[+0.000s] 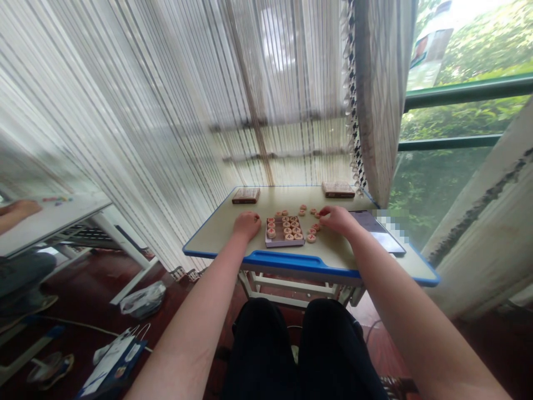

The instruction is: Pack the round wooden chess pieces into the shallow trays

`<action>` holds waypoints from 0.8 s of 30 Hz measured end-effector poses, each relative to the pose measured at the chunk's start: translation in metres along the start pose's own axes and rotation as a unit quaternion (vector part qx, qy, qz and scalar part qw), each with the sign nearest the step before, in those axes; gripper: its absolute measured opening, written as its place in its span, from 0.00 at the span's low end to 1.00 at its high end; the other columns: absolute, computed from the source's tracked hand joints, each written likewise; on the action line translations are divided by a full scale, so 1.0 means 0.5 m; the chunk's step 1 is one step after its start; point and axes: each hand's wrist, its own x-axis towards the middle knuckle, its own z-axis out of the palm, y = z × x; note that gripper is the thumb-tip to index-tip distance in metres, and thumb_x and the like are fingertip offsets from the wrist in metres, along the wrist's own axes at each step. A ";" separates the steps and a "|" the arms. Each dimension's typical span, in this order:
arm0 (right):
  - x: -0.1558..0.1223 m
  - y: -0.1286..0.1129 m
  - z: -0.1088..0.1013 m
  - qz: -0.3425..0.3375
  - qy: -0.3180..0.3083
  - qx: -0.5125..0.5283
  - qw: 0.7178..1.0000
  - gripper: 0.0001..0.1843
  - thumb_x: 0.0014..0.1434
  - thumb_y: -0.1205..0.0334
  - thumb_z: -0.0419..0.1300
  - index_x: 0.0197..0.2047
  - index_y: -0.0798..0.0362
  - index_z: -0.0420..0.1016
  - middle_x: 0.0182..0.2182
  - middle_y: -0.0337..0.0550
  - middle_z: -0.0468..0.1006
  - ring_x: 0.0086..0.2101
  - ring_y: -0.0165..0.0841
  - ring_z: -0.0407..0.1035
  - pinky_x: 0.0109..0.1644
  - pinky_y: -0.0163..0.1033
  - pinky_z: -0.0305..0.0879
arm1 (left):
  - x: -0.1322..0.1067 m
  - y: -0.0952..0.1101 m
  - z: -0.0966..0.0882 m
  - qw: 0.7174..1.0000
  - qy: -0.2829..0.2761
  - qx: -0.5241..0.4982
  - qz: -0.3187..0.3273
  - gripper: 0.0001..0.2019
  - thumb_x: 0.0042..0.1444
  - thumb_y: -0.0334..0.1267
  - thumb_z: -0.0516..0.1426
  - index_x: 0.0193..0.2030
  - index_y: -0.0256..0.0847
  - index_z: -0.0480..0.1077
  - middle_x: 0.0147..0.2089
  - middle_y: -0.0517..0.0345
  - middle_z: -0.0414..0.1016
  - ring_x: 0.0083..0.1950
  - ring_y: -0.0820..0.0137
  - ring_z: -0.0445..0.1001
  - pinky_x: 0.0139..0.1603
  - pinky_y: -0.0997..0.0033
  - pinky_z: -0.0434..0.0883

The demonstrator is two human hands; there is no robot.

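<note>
A small box tray (285,241) holding rows of round wooden chess pieces (286,225) sits near the front of a blue-edged desk (291,261). My left hand (246,224) rests curled on the desk, touching the tray's left side. My right hand (337,218) is curled over loose pieces (311,238) scattered to the right of the tray, fingers pinched on one piece.
Two flat wooden boxes (245,195) (338,189) lie at the desk's far edge. A phone (377,231) lies right of my right hand. Curtains hang behind the desk. Another person's arm (16,214) rests on a white table at left. Bags lie on the floor.
</note>
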 end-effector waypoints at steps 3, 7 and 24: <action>0.000 -0.001 0.003 -0.010 0.018 -0.034 0.999 0.14 0.50 0.58 0.56 0.38 0.52 0.77 0.38 0.50 0.77 0.38 0.40 0.70 0.42 0.39 0.62 | -0.001 0.000 0.000 1.000 0.001 -0.002 0.000 0.14 0.53 0.39 0.50 0.40 0.41 0.74 0.43 0.52 0.75 0.47 0.65 0.70 0.50 0.70 0.63; 0.001 -0.002 0.010 -0.036 0.033 -0.065 0.997 0.18 0.54 0.57 0.54 0.44 0.54 0.75 0.43 0.53 0.75 0.41 0.41 0.69 0.47 0.41 0.60 | -0.001 0.001 -0.001 1.000 -0.004 -0.001 -0.002 0.14 0.53 0.39 0.49 0.40 0.41 0.74 0.43 0.51 0.75 0.47 0.65 0.70 0.50 0.69 0.63; 0.020 -0.007 0.034 -0.031 0.033 -0.106 0.993 0.18 0.54 0.55 0.53 0.43 0.53 0.76 0.40 0.50 0.77 0.41 0.40 0.68 0.46 0.39 0.60 | 0.000 -0.001 0.002 1.000 -0.001 -0.012 -0.012 0.13 0.52 0.39 0.51 0.40 0.42 0.74 0.44 0.52 0.75 0.47 0.65 0.70 0.51 0.69 0.63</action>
